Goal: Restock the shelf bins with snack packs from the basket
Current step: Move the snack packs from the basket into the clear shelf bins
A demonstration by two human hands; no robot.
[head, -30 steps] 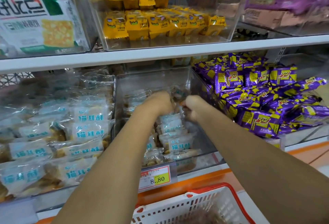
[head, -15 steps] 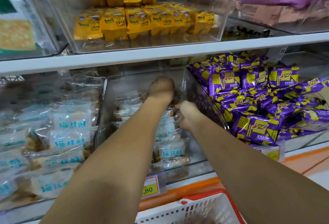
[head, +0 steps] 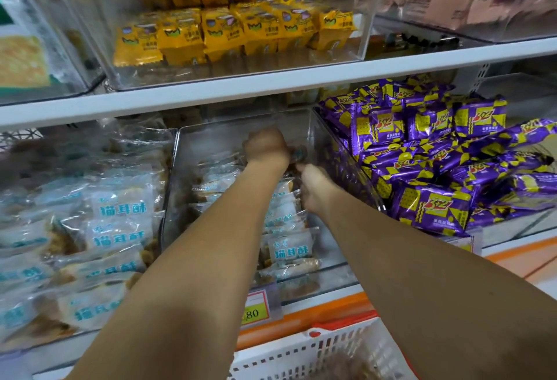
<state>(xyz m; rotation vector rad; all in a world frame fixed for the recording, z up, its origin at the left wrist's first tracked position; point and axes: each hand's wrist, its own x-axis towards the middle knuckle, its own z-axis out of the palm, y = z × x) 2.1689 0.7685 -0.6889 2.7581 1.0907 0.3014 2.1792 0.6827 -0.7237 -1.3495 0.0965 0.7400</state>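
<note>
Both my arms reach into the middle clear bin [head: 229,135] on the lower shelf. My left hand [head: 265,147] is curled round a clear snack pack [head: 298,153] with brown pieces, held near the bin's back right corner. Just below it, my right hand [head: 313,186] has its fingers curled on the packs there; its grip is partly hidden. Clear packs with blue lettering [head: 291,251] lie stacked in the bin under my arms. The white basket with a red rim [head: 319,349] sits at the bottom, with brown packs [head: 346,367] inside.
A left bin holds more blue-lettered packs [head: 117,235]. Purple and yellow packs [head: 434,168] fill the right bin. Yellow packs [head: 229,26] stand in a clear bin on the upper shelf [head: 271,87]. A price tag [head: 256,308] hangs on the orange shelf edge.
Both hands have pushed deeper toward the back of the middle bin, the left hand carrying its pack. The view has shifted slightly right and closer.
</note>
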